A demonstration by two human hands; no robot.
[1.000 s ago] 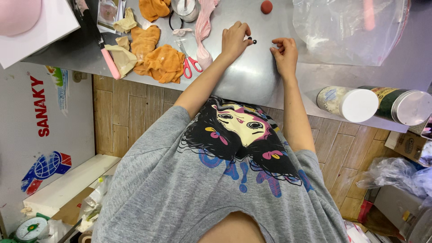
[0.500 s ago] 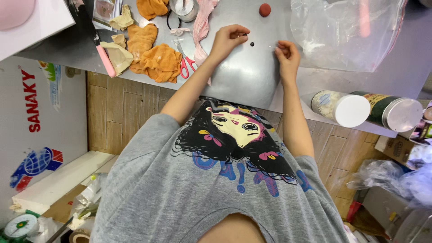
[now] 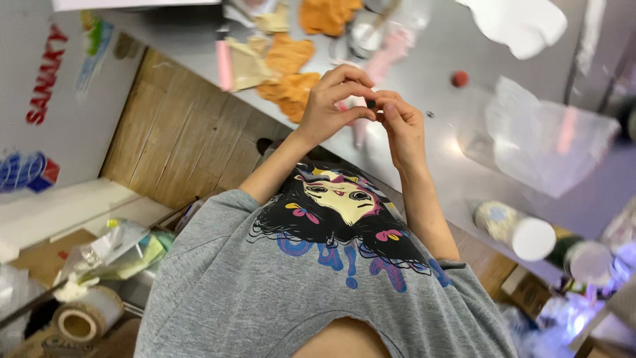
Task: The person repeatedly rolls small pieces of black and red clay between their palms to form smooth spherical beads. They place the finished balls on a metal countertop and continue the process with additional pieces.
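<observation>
Both hands are raised above the grey metal table (image 3: 437, 166) and meet at the fingertips. My left hand (image 3: 334, 103) and my right hand (image 3: 402, 129) together pinch a tiny dark bead-like piece (image 3: 371, 104); it is too small to tell which fingers bear it. Another small dark piece (image 3: 430, 114) lies on the table just right of my hands. A small red ball (image 3: 460, 79) rests farther back.
Orange and tan cloth pieces (image 3: 291, 73) lie at the back left, a pink-handled tool (image 3: 225, 65) beside them. A clear plastic bag (image 3: 543, 142) is at the right. Two white-lidded jars (image 3: 523, 233) sit at the table's near edge. A tape roll (image 3: 79, 323) is on the floor.
My hands left the table surface, where they rested apart, and came together in the air on a tiny dark piece. The camera view shifted and tilted.
</observation>
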